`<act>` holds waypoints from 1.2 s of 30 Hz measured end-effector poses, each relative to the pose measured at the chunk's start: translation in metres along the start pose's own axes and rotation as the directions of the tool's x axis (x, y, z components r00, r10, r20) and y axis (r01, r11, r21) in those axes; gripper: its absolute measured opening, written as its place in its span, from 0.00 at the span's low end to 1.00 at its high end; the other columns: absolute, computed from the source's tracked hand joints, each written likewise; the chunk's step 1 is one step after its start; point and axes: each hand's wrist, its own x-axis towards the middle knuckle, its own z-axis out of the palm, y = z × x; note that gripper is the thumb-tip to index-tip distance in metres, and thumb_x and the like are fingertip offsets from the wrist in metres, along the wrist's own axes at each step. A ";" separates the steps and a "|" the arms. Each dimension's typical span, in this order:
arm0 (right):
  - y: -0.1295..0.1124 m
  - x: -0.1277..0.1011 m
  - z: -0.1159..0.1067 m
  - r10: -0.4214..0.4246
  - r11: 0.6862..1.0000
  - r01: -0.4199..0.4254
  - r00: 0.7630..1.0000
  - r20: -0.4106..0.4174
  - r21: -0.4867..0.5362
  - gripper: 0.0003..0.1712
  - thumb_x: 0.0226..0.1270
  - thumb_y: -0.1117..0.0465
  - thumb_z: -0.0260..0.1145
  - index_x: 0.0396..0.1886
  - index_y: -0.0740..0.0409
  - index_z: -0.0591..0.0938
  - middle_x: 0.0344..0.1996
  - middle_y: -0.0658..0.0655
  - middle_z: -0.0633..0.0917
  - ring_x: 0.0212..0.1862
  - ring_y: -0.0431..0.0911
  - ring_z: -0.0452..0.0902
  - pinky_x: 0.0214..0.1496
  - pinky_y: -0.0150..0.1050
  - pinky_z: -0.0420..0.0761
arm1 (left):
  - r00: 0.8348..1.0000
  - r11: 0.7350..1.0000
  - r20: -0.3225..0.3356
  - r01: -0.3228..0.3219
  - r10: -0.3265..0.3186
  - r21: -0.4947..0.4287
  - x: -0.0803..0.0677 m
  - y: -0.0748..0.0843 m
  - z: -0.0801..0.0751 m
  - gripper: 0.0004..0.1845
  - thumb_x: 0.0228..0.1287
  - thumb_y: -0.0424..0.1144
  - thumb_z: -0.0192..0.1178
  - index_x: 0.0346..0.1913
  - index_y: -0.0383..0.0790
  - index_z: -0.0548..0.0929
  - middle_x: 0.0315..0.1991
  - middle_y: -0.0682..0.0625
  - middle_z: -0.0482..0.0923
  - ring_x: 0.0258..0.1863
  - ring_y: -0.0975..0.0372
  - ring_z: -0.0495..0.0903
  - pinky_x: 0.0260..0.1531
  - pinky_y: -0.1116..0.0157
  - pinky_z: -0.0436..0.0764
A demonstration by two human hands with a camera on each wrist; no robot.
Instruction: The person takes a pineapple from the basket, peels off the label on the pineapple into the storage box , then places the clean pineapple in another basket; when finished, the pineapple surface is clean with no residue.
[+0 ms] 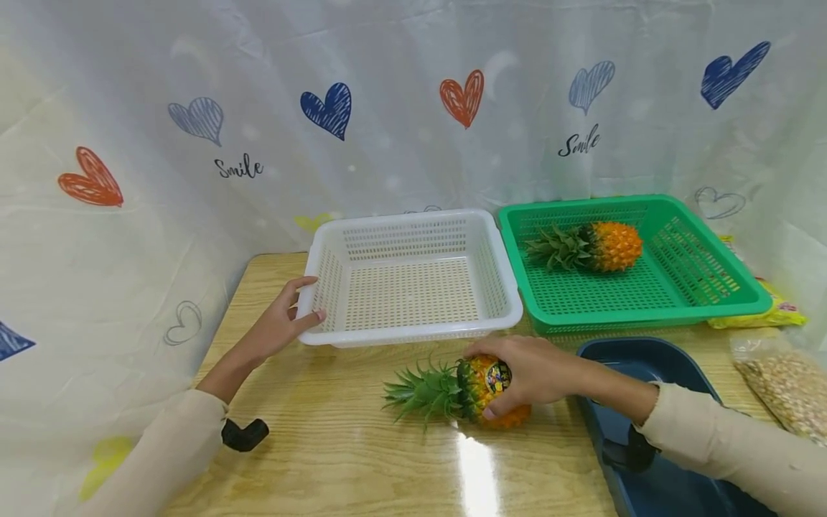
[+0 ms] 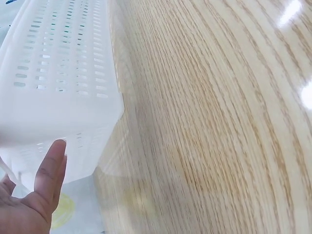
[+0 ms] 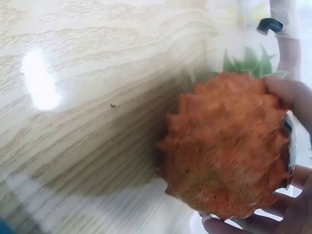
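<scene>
Head view: on or just above the counter (image 1: 323,445), before the white basket (image 1: 413,334) held at one end by the left hand (image 1: 286,319), the near pineapple (image 1: 477,391) is gripped by the right hand (image 1: 535,370), and could be dropped if loosely held by its rounded body.

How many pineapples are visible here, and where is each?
2: one pineapple is held by the right hand, in front of the white basket; the other pineapple lies in the green basket. No others are visible.
</scene>
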 end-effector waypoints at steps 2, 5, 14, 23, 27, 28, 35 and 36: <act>0.001 0.000 0.000 0.000 1.000 0.000 1.000 -0.003 0.011 0.45 0.51 0.34 0.77 0.69 0.40 0.74 0.59 0.45 0.80 0.53 0.45 0.79 0.47 0.49 0.78 | 1.000 1.000 0.001 0.001 -0.001 0.005 0.000 0.001 0.000 0.41 0.75 0.45 0.58 0.80 0.45 0.46 0.67 0.32 0.62 0.60 0.41 0.75 0.45 0.63 0.82; 0.002 0.001 -0.001 0.000 0.999 -0.001 1.000 0.001 0.034 0.44 0.52 0.36 0.77 0.68 0.40 0.75 0.59 0.45 0.80 0.54 0.46 0.79 0.48 0.48 0.79 | 1.000 1.000 -0.001 0.003 -0.003 0.012 0.001 0.001 0.000 0.41 0.75 0.45 0.58 0.80 0.45 0.47 0.67 0.32 0.62 0.60 0.42 0.75 0.45 0.63 0.82; 0.003 0.007 -0.004 -0.002 0.999 0.000 0.999 0.038 0.046 0.43 0.55 0.37 0.76 0.69 0.46 0.75 0.59 0.50 0.80 0.47 0.43 0.79 0.41 0.43 0.79 | 1.000 0.996 -0.022 -0.003 0.005 0.087 0.000 0.002 -0.002 0.40 0.75 0.46 0.58 0.80 0.44 0.48 0.67 0.32 0.63 0.61 0.41 0.74 0.46 0.58 0.82; 0.004 0.010 -0.005 0.007 0.998 -0.011 0.998 0.068 0.058 0.44 0.56 0.36 0.74 0.69 0.47 0.74 0.61 0.52 0.79 0.53 0.48 0.79 0.46 0.47 0.79 | 0.984 0.987 -0.163 -0.053 0.079 0.153 -0.012 0.011 -0.011 0.39 0.75 0.48 0.58 0.78 0.37 0.52 0.76 0.35 0.53 0.75 0.37 0.54 0.65 0.37 0.66; 0.003 0.011 -0.007 0.010 0.997 -0.016 0.996 0.088 0.074 0.43 0.56 0.38 0.76 0.69 0.48 0.73 0.56 0.50 0.79 0.40 0.41 0.76 0.37 0.41 0.75 | 0.961 0.979 -0.238 -0.100 0.141 0.178 -0.025 0.024 -0.011 0.37 0.75 0.45 0.59 0.77 0.35 0.55 0.74 0.35 0.57 0.74 0.38 0.56 0.64 0.40 0.68; 0.003 0.011 -0.007 0.011 0.997 -0.019 0.996 0.091 0.079 0.43 0.56 0.39 0.76 0.69 0.49 0.73 0.54 0.50 0.79 0.38 0.41 0.76 0.36 0.40 0.76 | 0.952 0.976 -0.259 -0.114 0.161 0.188 -0.028 0.029 -0.010 0.36 0.74 0.44 0.59 0.76 0.35 0.57 0.74 0.35 0.59 0.73 0.39 0.58 0.64 0.44 0.70; 0.001 0.011 -0.008 0.015 0.996 -0.023 0.995 0.096 0.084 0.43 0.57 0.41 0.76 0.70 0.49 0.73 0.54 0.50 0.79 0.38 0.40 0.77 0.36 0.39 0.77 | 0.885 0.944 -0.330 -0.296 0.328 0.145 -0.051 0.057 0.000 0.29 0.72 0.31 0.59 0.71 0.30 0.62 0.68 0.43 0.65 0.67 0.59 0.68 0.55 0.81 0.71; 0.000 0.011 -0.008 0.014 0.996 -0.022 0.995 0.097 0.085 0.43 0.57 0.41 0.76 0.70 0.49 0.73 0.54 0.50 0.79 0.38 0.40 0.77 0.36 0.39 0.77 | 0.876 0.936 -0.328 -0.328 0.353 0.131 -0.054 0.060 0.003 0.28 0.71 0.28 0.59 0.71 0.29 0.62 0.67 0.45 0.65 0.66 0.63 0.68 0.55 0.81 0.72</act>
